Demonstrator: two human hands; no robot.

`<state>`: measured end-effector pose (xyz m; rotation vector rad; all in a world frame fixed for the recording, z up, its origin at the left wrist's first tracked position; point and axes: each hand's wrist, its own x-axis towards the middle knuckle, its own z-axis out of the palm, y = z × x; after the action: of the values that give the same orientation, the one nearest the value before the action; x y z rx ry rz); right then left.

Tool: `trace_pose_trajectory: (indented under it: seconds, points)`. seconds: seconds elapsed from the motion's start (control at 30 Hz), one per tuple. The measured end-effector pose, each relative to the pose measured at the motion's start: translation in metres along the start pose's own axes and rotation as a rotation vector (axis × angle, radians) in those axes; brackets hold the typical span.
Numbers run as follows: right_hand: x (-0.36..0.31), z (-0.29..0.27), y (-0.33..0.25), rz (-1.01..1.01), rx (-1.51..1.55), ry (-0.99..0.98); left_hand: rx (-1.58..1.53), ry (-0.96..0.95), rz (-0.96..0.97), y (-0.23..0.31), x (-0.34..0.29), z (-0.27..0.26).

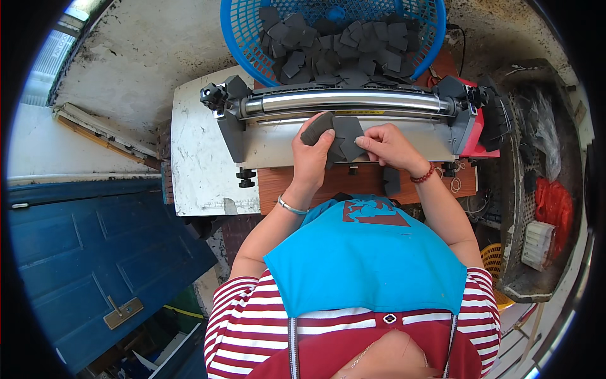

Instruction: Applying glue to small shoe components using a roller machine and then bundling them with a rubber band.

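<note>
In my left hand (309, 156) is a stack of dark grey flat pieces (317, 129), gripped between thumb and fingers. My right hand (390, 148) pinches the edge of a single dark grey piece (348, 132) with a notched side, held up beside the stack. Both hands are over the metal bed of a roller machine (278, 136), just in front of its shiny steel roller (347, 102). Another dark grey piece (391, 181) lies at the front of the machine, below my right hand.
Behind the roller a blue plastic basket (228, 38) holds many similar grey pieces. The machine stands on a white and brown worktable (205, 151). On the right is a long grey trough (514, 189) with a red plastic bag (553, 208). A blue door (82, 252) is at left.
</note>
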<state>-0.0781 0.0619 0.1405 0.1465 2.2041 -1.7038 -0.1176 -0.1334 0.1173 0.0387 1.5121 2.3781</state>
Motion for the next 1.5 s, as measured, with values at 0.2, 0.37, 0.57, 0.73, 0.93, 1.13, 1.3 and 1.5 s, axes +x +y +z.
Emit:
trace_pose_trajectory:
  seconds: [0.2,0.37,0.57,0.73,0.93,1.13,1.3,1.5]
  points:
    - [0.009,-0.033,0.025,0.124,-0.226,-0.038,-0.159,-0.083,-0.164,0.002,0.002,-0.013]
    - [0.016,-0.017,0.015,-0.067,-0.595,0.337,-0.124,-0.078,-0.157,-0.004,0.0,-0.001]
    - [0.002,0.007,0.005,-0.222,-0.169,0.082,-0.048,-0.096,-0.153,0.0,0.0,0.002]
    - [-0.001,-0.001,0.005,-0.053,-0.017,0.009,-0.254,-0.141,-0.208,0.017,-0.004,0.002]
    - [-0.002,-0.003,0.008,-0.062,-0.039,0.002,-0.16,-0.103,-0.134,0.009,-0.003,-0.001]
    - [-0.005,-0.009,0.006,-0.057,-0.006,0.047,-0.039,-0.085,-0.009,0.004,-0.001,-0.006]
    - [0.0,-0.032,0.003,0.285,-0.264,0.053,0.019,-0.023,0.052,0.004,-0.001,-0.01]
    - [0.008,-0.01,0.008,0.019,-0.07,0.147,-0.053,-0.049,-0.022,0.001,0.0,0.001]
